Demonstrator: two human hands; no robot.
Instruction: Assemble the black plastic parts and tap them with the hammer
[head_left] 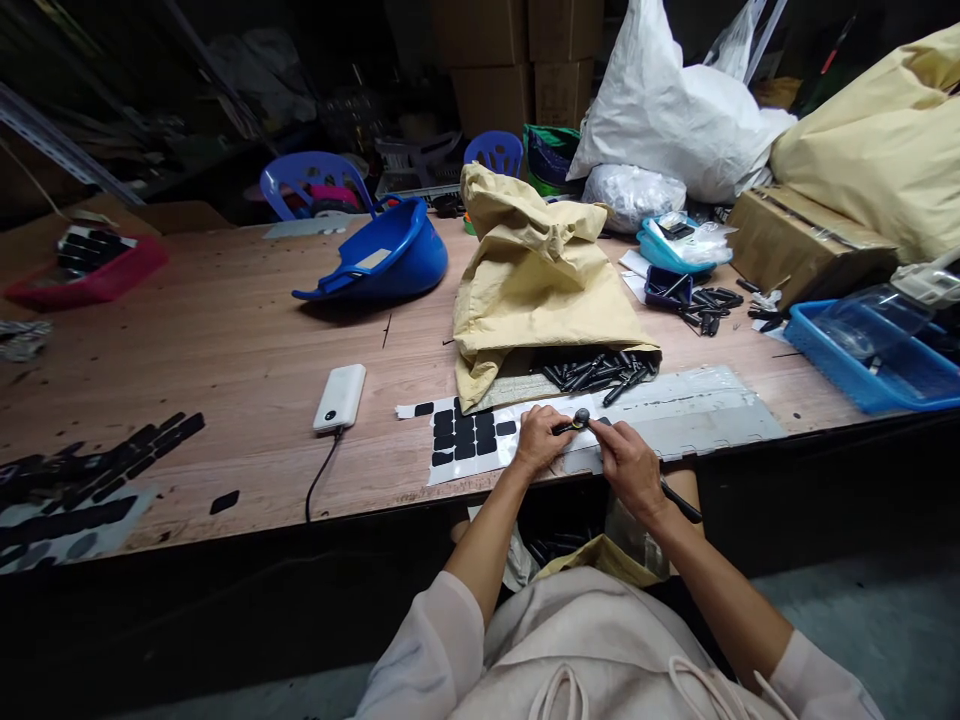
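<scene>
My left hand point(538, 440) pinches a small black part with a round metal end point(576, 420) at the table's near edge. My right hand point(628, 462) is closed, its fingertips meeting that same part from the right; a thin black tool point(681, 503) sticks out behind its wrist. Both hands rest over a white backing sheet point(450, 470) carrying several black rectangular pads point(463, 436). Just beyond lies a heap of black stick-like parts point(596, 372) spilling from a yellow cloth bag point(532, 280).
A white power bank point(340, 396) with a cable lies to the left. Further back are a blue plastic basin point(382, 260), a red tray point(90, 270), a blue basket point(862, 365), a cardboard box point(795, 240) and sacks. More black pads point(90, 480) cover the left edge.
</scene>
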